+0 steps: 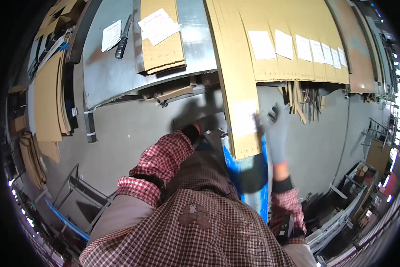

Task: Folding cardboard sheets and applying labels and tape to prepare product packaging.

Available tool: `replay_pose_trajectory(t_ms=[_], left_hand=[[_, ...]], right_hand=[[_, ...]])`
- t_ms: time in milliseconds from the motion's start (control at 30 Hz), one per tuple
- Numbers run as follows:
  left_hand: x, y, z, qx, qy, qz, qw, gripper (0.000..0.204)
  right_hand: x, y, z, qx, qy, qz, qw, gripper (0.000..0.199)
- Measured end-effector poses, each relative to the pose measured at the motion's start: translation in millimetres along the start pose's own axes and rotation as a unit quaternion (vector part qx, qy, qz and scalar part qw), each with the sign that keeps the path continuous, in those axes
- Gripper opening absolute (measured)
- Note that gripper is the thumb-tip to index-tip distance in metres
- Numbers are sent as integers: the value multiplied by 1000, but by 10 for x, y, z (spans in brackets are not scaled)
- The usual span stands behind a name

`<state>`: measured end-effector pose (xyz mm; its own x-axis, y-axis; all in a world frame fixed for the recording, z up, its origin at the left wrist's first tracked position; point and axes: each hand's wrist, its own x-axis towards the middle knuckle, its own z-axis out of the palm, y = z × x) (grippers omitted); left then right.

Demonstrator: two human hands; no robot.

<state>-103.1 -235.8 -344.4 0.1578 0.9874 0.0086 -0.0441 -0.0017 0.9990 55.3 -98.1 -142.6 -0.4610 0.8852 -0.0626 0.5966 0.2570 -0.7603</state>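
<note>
A long strip of folded cardboard [239, 102] runs away from me, its near end resting over a blue-edged metal stand [249, 178]. Beside its right edge is my right hand [276, 131] in a grey glove, fingers loosely bent and apart, with nothing visible in them. My left hand [211, 122], also gloved, reaches toward the strip's left edge; shadow hides its fingers, so I cannot tell whether it touches the strip. Both forearms wear red checked sleeves.
Ahead stands a metal-topped table [106, 73] bearing a narrow cardboard stack [162, 53], papers and a black handheld radio [121, 46]. Wide cardboard sheets [298, 22] with white papers lie right of it. Cardboard offcuts [300, 100] hang below. Metal frames [82, 196] stand lower left.
</note>
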Motion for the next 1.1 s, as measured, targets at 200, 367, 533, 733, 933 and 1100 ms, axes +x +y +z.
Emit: replay_pose_trajectory(t_ms=[200, 367, 533, 733, 933, 1100], left_hand=[[-573, 1093, -334, -236, 112, -147, 954, 33], [452, 1531, 170, 101, -10, -65, 993, 35], [588, 1698, 321, 325, 93, -114, 934, 32], [511, 1745, 337, 362, 98, -96, 922, 59], [588, 1651, 462, 465, 48, -71, 881, 37], [832, 1823, 465, 508, 18, -45, 860, 36]], right_hand=[[-626, -435, 278, -342, -82, 10, 936, 110], [-664, -69, 330, -340, -27, -175, 924, 87], [-483, -872, -484, 232, -70, 96, 965, 40], [296, -248, -450, -100, -355, -66, 927, 39], [832, 464, -242, -133, -519, -108, 837, 18], [1147, 767, 110, -266, -527, -109, 799, 25]])
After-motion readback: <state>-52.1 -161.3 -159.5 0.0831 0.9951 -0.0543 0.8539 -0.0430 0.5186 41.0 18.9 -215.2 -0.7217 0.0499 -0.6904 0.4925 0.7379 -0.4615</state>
